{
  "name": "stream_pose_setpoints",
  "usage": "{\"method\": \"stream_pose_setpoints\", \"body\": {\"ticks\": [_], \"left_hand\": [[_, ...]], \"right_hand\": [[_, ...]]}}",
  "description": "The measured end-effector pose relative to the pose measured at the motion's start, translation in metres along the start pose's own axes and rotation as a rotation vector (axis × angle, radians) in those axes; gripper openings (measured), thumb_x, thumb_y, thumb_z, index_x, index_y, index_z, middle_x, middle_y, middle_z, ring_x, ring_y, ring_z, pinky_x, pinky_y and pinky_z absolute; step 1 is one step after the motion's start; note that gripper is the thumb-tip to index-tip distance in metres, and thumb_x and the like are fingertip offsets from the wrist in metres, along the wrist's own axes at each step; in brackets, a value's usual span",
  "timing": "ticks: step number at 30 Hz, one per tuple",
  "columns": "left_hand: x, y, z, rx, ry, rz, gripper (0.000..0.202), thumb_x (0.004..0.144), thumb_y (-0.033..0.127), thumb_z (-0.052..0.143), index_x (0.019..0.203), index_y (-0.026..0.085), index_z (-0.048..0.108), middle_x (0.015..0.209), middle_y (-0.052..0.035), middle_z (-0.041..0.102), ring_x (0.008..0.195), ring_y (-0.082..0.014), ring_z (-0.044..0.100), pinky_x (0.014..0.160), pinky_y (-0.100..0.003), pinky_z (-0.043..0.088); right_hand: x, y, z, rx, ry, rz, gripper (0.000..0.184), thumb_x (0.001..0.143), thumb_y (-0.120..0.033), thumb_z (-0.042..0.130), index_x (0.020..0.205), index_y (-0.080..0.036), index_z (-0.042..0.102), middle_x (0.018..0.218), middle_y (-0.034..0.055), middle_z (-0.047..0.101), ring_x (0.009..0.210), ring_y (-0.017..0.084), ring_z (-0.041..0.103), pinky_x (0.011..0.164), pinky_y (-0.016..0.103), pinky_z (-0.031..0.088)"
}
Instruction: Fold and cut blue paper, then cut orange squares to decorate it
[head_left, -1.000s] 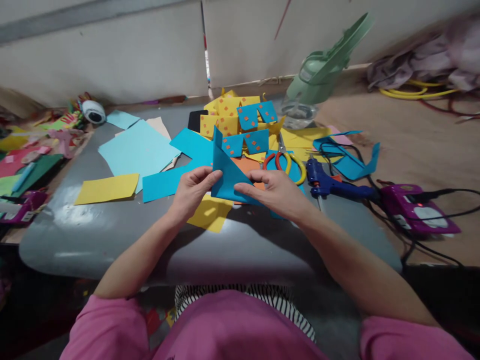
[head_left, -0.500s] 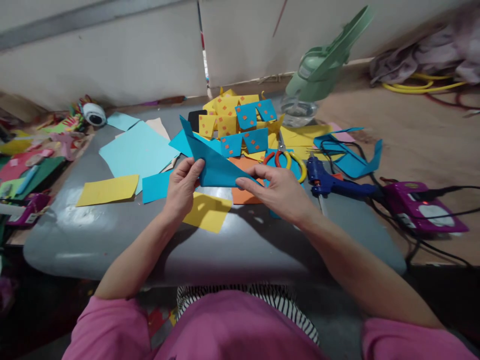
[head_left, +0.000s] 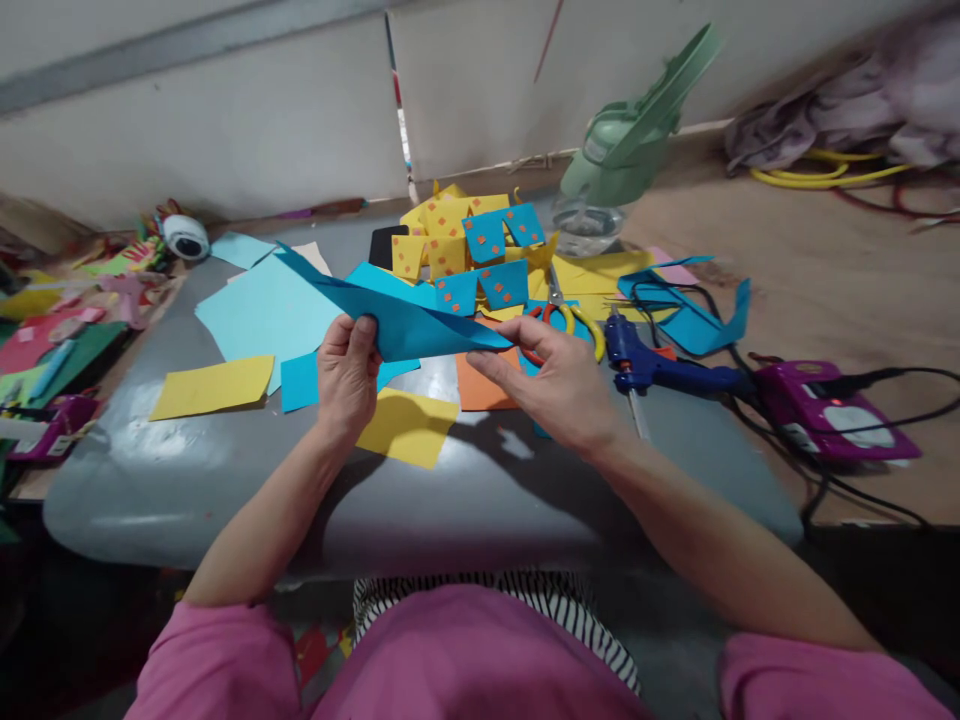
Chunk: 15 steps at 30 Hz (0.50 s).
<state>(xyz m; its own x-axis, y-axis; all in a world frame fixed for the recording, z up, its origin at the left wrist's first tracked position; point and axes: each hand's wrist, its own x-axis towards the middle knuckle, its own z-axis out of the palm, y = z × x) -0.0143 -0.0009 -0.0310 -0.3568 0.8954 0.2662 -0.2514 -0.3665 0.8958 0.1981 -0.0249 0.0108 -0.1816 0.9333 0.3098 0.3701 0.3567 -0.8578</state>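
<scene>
A folded piece of blue paper [head_left: 420,325] is held up above the grey table between both hands. My left hand [head_left: 349,375] pinches its left part, with the thumb on the near face. At the narrow right tip, my right hand [head_left: 555,375] has thumb and forefinger closed on the paper. Behind it stand yellow paper figures with orange dots [head_left: 442,250] and blue dotted paper pieces [head_left: 491,287]. Scissors with red and yellow handles [head_left: 559,315] lie just beyond my right hand. Below the held paper are a yellow sheet [head_left: 409,428] and an orange sheet [head_left: 480,385].
Right of my right hand lies a blue glue gun [head_left: 660,362], its black cord near a purple power box [head_left: 829,410]. A green-topped clear container [head_left: 600,195] stands at the back. Pale blue sheets [head_left: 262,310] and a yellow strip [head_left: 214,387] lie left.
The blue paper has tilted flatter, its raised left point swinging out to the left. My left hand has shifted slightly left; both hands keep their hold.
</scene>
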Motion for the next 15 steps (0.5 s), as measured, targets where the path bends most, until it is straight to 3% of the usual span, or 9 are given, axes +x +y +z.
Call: {"method": "stream_pose_setpoints", "body": {"ticks": [6, 8, 11, 15], "left_hand": [[-0.004, -0.005, -0.006, 0.032, -0.032, 0.149, 0.036, 0.071, 0.054, 0.084, 0.068, 0.022, 0.067, 0.057, 0.0072, 0.049, 0.053, -0.0044, 0.043, 0.054, -0.016, 0.038], [-0.008, -0.008, -0.010, 0.079, -0.069, 0.169, 0.032, 0.073, 0.050, 0.084, 0.068, 0.023, 0.069, 0.058, 0.0066, 0.052, 0.054, -0.0049, 0.044, 0.054, -0.016, 0.038], [-0.011, -0.010, -0.014, 0.107, -0.112, 0.175, 0.027, 0.073, 0.048, 0.085, 0.071, 0.024, 0.072, 0.062, 0.0056, 0.057, 0.058, -0.0066, 0.049, 0.057, -0.018, 0.040], [-0.009, -0.009, -0.014, 0.080, -0.066, 0.172, 0.031, 0.073, 0.048, 0.085, 0.067, 0.023, 0.069, 0.060, 0.0060, 0.055, 0.056, -0.0059, 0.048, 0.056, -0.017, 0.040]], "right_hand": [[0.000, 0.002, 0.004, 0.027, -0.005, -0.065, 0.033, 0.077, -0.038, 0.081, 0.104, -0.022, 0.071, 0.111, 0.0042, 0.075, 0.104, 0.024, 0.067, 0.093, 0.039, 0.051], [-0.001, 0.003, 0.007, 0.020, 0.004, -0.082, 0.030, 0.075, -0.036, 0.083, 0.101, -0.023, 0.073, 0.107, 0.0033, 0.075, 0.100, 0.023, 0.068, 0.090, 0.038, 0.052], [-0.002, 0.003, 0.009, -0.004, 0.002, -0.084, 0.012, 0.080, -0.031, 0.079, 0.088, -0.024, 0.074, 0.092, 0.0002, 0.075, 0.087, 0.020, 0.068, 0.082, 0.035, 0.052], [-0.002, 0.002, 0.008, 0.020, 0.003, -0.049, 0.008, 0.084, -0.029, 0.074, 0.080, -0.022, 0.073, 0.082, -0.0004, 0.073, 0.079, 0.017, 0.065, 0.076, 0.032, 0.049]]}}
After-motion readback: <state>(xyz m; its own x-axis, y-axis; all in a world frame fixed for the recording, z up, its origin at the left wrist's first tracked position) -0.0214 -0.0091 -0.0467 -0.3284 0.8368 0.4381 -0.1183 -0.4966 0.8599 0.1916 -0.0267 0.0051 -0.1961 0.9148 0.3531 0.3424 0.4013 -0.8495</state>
